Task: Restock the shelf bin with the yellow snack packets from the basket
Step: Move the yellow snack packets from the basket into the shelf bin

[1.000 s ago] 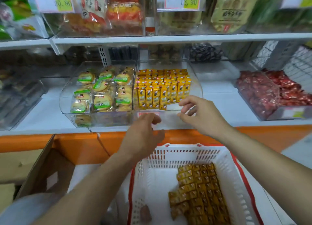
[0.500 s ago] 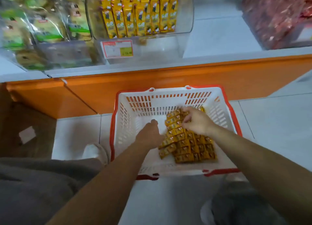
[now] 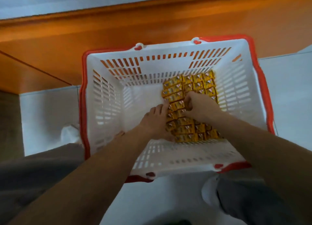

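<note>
A white basket [image 3: 108, 96] with a red rim stands on the floor below me. Several yellow snack packets [image 3: 190, 82] lie in tidy rows in its right half. My left hand [image 3: 154, 121] lies along the left edge of the rows, fingers straight and touching the packets. My right hand [image 3: 200, 106] is on top of the rows with its fingers curled round some packets in the middle. The shelf bin is out of view.
The orange shelf base [image 3: 118, 27] runs across the top, just beyond the basket. Pale floor tiles [image 3: 49, 116] surround the basket. My knees in dark trousers [image 3: 33, 174] and a white shoe [image 3: 207, 191] flank the basket's near side.
Both hands left the shelf bin and went down into the basket. The view tilted down, so the bin dropped out of sight. My right hand has closed on packets.
</note>
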